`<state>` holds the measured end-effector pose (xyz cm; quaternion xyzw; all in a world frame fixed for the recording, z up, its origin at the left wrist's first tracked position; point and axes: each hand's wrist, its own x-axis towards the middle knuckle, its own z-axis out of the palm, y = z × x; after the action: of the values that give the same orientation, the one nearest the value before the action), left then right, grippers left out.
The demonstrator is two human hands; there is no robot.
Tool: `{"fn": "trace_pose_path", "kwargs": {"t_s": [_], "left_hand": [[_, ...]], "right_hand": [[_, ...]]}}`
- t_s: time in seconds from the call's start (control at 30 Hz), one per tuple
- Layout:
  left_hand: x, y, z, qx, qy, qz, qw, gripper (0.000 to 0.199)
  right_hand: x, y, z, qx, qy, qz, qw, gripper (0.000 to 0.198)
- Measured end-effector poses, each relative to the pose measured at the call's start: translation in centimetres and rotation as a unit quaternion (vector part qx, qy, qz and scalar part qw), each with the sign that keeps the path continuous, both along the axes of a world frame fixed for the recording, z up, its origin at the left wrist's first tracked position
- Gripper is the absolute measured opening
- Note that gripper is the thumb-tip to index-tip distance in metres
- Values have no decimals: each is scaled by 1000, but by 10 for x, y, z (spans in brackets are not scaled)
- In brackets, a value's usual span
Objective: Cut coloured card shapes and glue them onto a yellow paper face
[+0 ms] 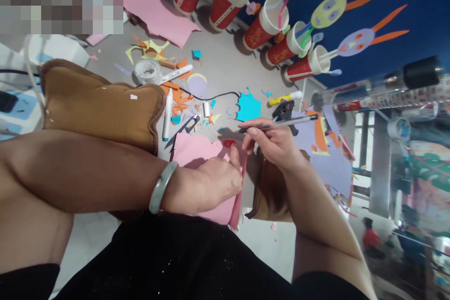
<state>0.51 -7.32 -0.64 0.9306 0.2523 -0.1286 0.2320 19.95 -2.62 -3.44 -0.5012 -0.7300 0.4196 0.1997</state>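
A pink sheet of paper (191, 150) lies at the near side of the table, its right edge bending downward. My left hand (220, 176), with a green bangle on the wrist, holds it down from above. One fingertip touches a small red piece (230, 143) on the sheet; the other fingers are curled and partly hidden. To the right, my right hand (272, 143) is closed around a slim pen (297, 120). The pen's tip points left, just above the table past the sheet's far edge. A turquoise paper cutout (248, 106) lies beyond it.
Red paper cups (262, 28) holding paper animal faces on straws line the back. A brown cushion (98, 103) lies left. Markers (168, 115), a utility knife (188, 126), tape (147, 70) and paper scraps are scattered centrally. Purple paper (333, 164) and a black glue gun (284, 112) are right.
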Motion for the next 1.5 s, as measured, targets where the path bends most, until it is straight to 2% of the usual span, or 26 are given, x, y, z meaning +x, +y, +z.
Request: {"fn": "trace_pose_path", "kwargs": {"t_s": [0.13,0.43,0.67,0.87,1.03,1.23,1.5], "left_hand": [[-1,2,-1,-23,1,-14,1000,62],[5,-4,-14,3,-30,5,1000,61],[2,-1,-3,-27,-15,17,999,59],[1,1,-2,-18,-4,6,1000,58],[-1,5,4,-33,21,-20,999,57],[0,3,3,-18,10,-9,1000,56],[2,-5,-11,84,-48,-7,995,57]], "right_hand": [[-11,20,-4,22,-49,65,996,49],[-22,32,-16,33,-101,180,978,41],[-24,34,-15,31,-110,208,971,41],[-17,28,-17,36,-78,147,985,41],[-8,18,-20,11,-50,68,996,43],[2,1,-29,11,-21,-22,999,41],[8,-31,-35,47,6,-111,993,28]]}}
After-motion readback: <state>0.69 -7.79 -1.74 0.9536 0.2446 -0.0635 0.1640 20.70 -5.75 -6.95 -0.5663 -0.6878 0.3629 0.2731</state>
